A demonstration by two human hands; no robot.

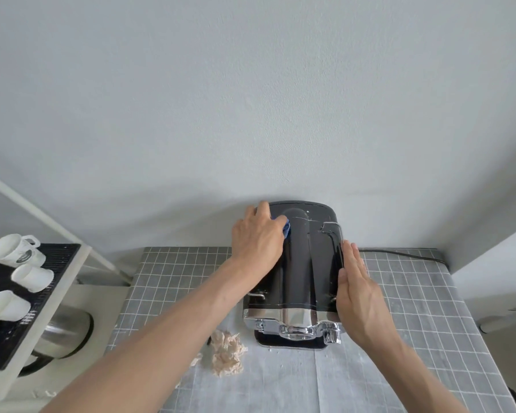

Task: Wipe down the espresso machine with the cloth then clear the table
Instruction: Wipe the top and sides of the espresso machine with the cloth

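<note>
Gridded tablecloth (173, 281) still holds shredded scraps (227, 354); your left hand (258, 235) presses the blue cloth (286, 229) on the espresso machine (306, 263), right hand (359, 296) flat alongside it.

**One head camera, aimed down at the table**

A single wide-angle view looked forward and down from the person's head. It sat close above the machine (295, 269), seeing its top from over the near edge of the table (399, 368). Both forearms entered from the bottom of the frame. The wall (251, 99) filled the upper half, curved by the lens. A shelf (27, 308) showed at the left edge.
</note>
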